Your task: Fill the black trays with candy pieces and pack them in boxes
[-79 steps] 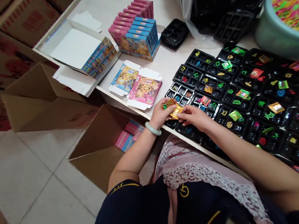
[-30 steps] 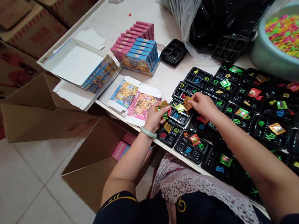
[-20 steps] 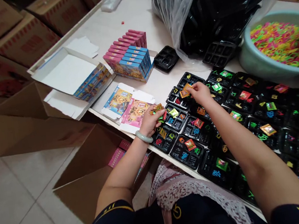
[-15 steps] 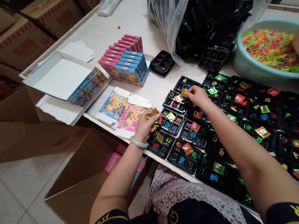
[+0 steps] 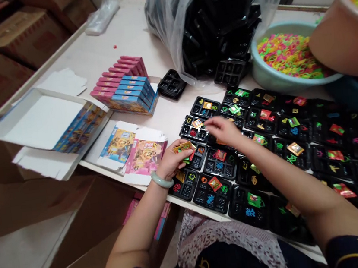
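Observation:
My left hand (image 5: pixel 173 163), with a pale green bangle at the wrist, is closed around a small bunch of shiny sachets (image 5: pixel 185 146), orange, green and red. It hovers over the near-left corner of a block of black compartment trays (image 5: pixel 211 197). My right hand (image 5: pixel 226 131) is above the trays, fingers loosely stretched and nothing visible in them. Just beyond its fingertips, an orange sachet (image 5: pixel 207 105) lies on the farthest-left tray, and another sachet (image 5: pixel 197 123) rests on the tray in front. Most trays hold small coloured plastic pieces and a sachet.
Pink and blue boxes (image 5: pixel 124 86) stand in a display carton. Flat printed boxes (image 5: pixel 144 154) lie at the table edge, near an open white carton (image 5: pixel 38 120). Behind are a bag of black trays (image 5: pixel 214 25), a blue basin (image 5: pixel 264 67) and an orange tub (image 5: pixel 333 36).
My right hand has let go of an orange sachet, which now lies on the farthest-left tray, and has drawn back. My left hand still holds its sachets. The view has swung right.

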Available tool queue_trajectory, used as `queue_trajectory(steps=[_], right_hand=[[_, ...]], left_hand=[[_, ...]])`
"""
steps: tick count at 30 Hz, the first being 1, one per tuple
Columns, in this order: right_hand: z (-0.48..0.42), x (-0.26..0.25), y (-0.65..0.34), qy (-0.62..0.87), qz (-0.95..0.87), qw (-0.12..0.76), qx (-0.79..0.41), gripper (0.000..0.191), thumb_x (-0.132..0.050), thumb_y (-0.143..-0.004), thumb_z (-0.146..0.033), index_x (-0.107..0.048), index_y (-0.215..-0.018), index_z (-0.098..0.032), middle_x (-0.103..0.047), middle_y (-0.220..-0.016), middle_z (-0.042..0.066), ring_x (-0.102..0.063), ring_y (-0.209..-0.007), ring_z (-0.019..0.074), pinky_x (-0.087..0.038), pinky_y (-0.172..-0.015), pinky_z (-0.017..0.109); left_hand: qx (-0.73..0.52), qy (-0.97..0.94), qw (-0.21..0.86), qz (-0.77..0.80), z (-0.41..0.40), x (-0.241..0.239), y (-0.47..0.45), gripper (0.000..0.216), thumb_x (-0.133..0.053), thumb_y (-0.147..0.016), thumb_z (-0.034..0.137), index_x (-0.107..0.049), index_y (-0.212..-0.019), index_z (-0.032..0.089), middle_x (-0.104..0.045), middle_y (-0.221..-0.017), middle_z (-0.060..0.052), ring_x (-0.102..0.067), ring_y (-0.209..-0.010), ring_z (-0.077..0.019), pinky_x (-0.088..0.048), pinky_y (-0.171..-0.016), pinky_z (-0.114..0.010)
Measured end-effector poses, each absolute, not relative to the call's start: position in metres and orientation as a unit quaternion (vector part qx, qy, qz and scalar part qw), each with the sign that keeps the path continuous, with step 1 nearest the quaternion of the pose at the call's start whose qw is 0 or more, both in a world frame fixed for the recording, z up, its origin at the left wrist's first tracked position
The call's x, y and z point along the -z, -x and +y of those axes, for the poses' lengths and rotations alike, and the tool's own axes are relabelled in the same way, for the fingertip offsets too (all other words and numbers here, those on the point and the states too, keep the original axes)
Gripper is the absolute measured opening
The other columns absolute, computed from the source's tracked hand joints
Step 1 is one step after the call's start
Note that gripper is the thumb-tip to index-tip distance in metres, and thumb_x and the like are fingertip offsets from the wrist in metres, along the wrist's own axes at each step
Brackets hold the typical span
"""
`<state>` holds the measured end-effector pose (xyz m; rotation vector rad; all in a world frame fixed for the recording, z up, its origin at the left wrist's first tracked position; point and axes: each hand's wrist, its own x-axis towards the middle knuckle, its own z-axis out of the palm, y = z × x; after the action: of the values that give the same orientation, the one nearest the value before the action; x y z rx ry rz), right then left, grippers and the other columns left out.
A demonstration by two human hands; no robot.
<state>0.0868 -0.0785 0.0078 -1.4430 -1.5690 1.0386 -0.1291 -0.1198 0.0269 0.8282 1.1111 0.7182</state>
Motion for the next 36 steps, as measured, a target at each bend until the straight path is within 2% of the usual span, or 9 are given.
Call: queue_trajectory(steps=[3,8,11,14,16,18,21,28,36], right_hand=[[-0.147,-0.013,-0.076,0.522,-0.551,0.373,-0.534,0.020,-0.061,-0.079,-0.038,-0.068,-0.093,-0.026,-0.068,-0.086,0.001,-0.062,-0.079,0.0195,-0.049,-0.078,0.037],[-0.223,-0.021,-0.089,0.534,-0.496,0.330,-0.599,0.018,-0.061,-0.080,-0.041,-0.069,-0.088,-0.027,-0.070,-0.084,0.000,-0.061,-0.073,0.0192,-0.049,-0.071,0.036],[-0.259,-0.024,-0.097,0.536,-0.451,0.310,-0.643,0.017,-0.064,-0.078,-0.042,-0.070,-0.086,-0.028,-0.070,-0.082,0.000,-0.061,-0.071,0.0202,-0.048,-0.069,0.037],[-0.287,-0.025,-0.092,0.513,-0.323,0.361,-0.709,0.019,-0.068,-0.077,-0.046,-0.070,-0.090,-0.031,-0.071,-0.087,0.001,-0.065,-0.078,0.0212,-0.050,-0.071,0.037],[-0.296,-0.027,-0.084,0.469,-0.192,0.452,-0.734,0.029,-0.066,-0.078,-0.053,-0.068,-0.099,-0.033,-0.071,-0.105,0.002,-0.067,-0.093,0.0206,-0.051,-0.081,0.037],[-0.297,-0.030,-0.079,0.411,-0.069,0.543,-0.729,0.041,-0.060,-0.079,-0.063,-0.064,-0.107,-0.032,-0.066,-0.119,0.004,-0.065,-0.103,0.0203,-0.051,-0.088,0.039],[-0.292,-0.038,-0.083,0.331,0.011,0.637,-0.696,0.054,-0.047,-0.081,-0.074,-0.059,-0.110,-0.031,-0.065,-0.118,0.004,-0.062,-0.108,0.0227,-0.053,-0.088,0.044],[-0.305,-0.040,-0.136,0.342,0.083,0.755,-0.553,0.030,-0.052,-0.086,-0.053,-0.060,-0.097,-0.027,-0.066,-0.100,0.000,-0.056,-0.118,0.0148,-0.050,-0.100,0.030],[-0.352,-0.012,-0.210,0.431,-0.049,0.780,-0.451,0.037,-0.047,-0.080,-0.059,-0.059,-0.107,-0.035,-0.065,-0.115,0.002,-0.051,-0.127,0.0199,-0.046,-0.107,0.044]], left_hand=[[-0.273,-0.390,0.730,0.490,-0.123,-0.030,0.124,0.045,-0.085,-0.058,0.028,-0.060,-0.093,0.018,-0.063,-0.076,0.002,-0.044,-0.044,-0.0023,-0.024,-0.032,-0.011],[-0.217,-0.413,0.758,0.455,-0.121,-0.039,0.119,0.049,-0.084,-0.058,0.023,-0.062,-0.103,0.020,-0.064,-0.087,-0.001,-0.046,-0.047,-0.0024,-0.024,-0.032,-0.012],[-0.235,-0.417,0.757,0.444,-0.116,-0.044,0.115,0.043,-0.082,-0.057,0.021,-0.060,-0.094,0.019,-0.063,-0.086,0.000,-0.049,-0.051,-0.0041,-0.021,-0.033,-0.011],[-0.268,-0.463,0.728,0.429,-0.122,-0.048,0.094,0.032,-0.077,-0.063,0.021,-0.059,-0.089,0.020,-0.062,-0.088,0.000,-0.046,-0.051,-0.0035,-0.023,-0.035,-0.012],[-0.300,-0.545,0.673,0.400,-0.136,-0.050,0.069,0.023,-0.071,-0.069,0.020,-0.060,-0.090,0.020,-0.063,-0.092,-0.001,-0.050,-0.058,-0.0060,-0.034,-0.041,-0.014],[-0.341,-0.649,0.588,0.342,-0.157,-0.050,0.037,0.016,-0.064,-0.074,0.017,-0.062,-0.089,0.019,-0.063,-0.093,-0.004,-0.058,-0.076,-0.0122,-0.049,-0.061,-0.022],[-0.363,-0.772,0.470,0.226,-0.191,-0.049,-0.008,0.018,-0.054,-0.078,0.012,-0.063,-0.092,0.019,-0.063,-0.097,-0.007,-0.059,-0.097,-0.0192,-0.050,-0.088,-0.036],[-0.300,-0.900,0.311,0.055,-0.238,-0.045,-0.074,0.032,-0.045,-0.088,0.015,-0.059,-0.116,0.017,-0.060,-0.118,-0.014,-0.054,-0.115,-0.0241,-0.045,-0.099,-0.046],[-0.180,-0.947,0.262,-0.036,-0.285,-0.031,-0.144,0.045,-0.038,-0.092,0.020,-0.050,-0.136,0.021,-0.050,-0.142,-0.016,-0.038,-0.139,-0.0291,-0.026,-0.110,-0.057]])
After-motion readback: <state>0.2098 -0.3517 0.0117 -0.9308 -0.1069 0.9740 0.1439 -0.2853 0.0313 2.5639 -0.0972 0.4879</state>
